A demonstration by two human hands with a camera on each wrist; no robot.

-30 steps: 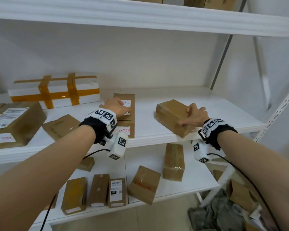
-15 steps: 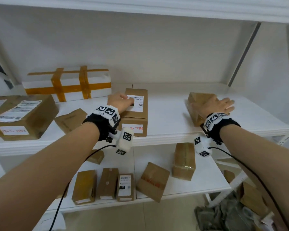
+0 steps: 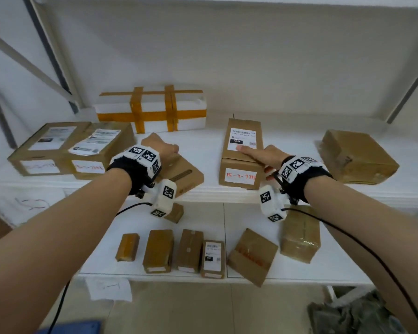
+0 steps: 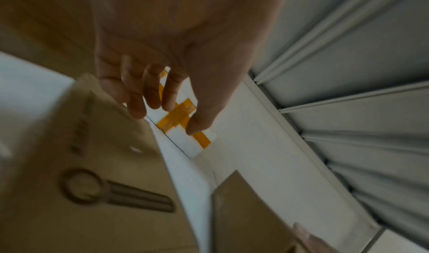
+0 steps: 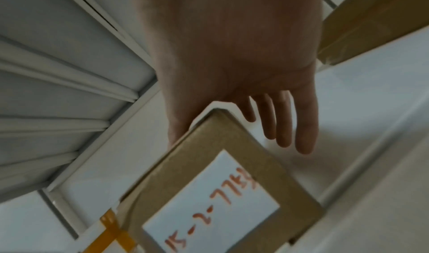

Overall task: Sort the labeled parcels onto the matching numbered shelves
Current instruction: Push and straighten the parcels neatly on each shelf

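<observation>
On the middle shelf [image 3: 208,150] stands a tall brown box [image 3: 241,175] with a printed label on top and a red handwritten label on its front [image 5: 209,187]. My right hand [image 3: 253,157] lies over its top right edge, thumb on the top and straight fingers [image 5: 304,128] down the right side. Left of it lies a flat brown parcel [image 3: 181,172] with a printed key-like mark [image 4: 92,187]. Over its far corner is my left hand [image 3: 168,150], its fingers [image 4: 137,106] loosely curled. Whether they touch the parcel I cannot tell.
A plain brown parcel [image 3: 357,157] sits at the shelf's right end. A white foam box with orange tape [image 3: 152,109] is at the back. Two labelled cartons [image 3: 48,150] stand at the left. The lower shelf [image 3: 101,237] carries several small parcels. Grey bags [image 3: 348,314] lie on the floor.
My right hand let go of the plain brown parcel and moved left onto the tall labelled box. My left hand left that box for the flat parcel.
</observation>
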